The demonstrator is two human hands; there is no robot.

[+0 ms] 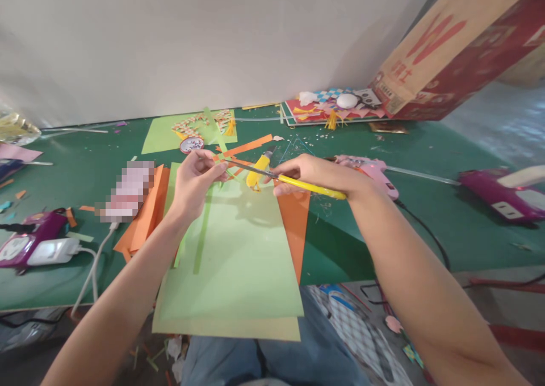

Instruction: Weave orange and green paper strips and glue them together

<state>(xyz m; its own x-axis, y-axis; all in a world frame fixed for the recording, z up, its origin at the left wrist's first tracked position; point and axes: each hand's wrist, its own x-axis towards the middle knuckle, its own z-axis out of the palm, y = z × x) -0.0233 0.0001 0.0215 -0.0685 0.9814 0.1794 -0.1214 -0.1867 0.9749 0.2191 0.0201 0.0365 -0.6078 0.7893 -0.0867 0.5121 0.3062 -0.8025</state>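
Note:
My left hand pinches a small weave of green and orange paper strips, with loose strip ends sticking out. In my right hand is a pair of yellow-handled scissors, its blades pointing left at the woven strips and reaching my left fingertips. Whether the blades are apart I cannot tell. Below both hands lie light green paper sheets, with a narrow green strip on top. A yellow utility knife lies just left of my right fingers. Orange paper shows from under the green sheets.
Folded orange paper and a blurred-out phone lie left. A round lid-like dish sits behind my left hand. To the right are a pink glue gun and a purple power strip. A paper bag stands back right.

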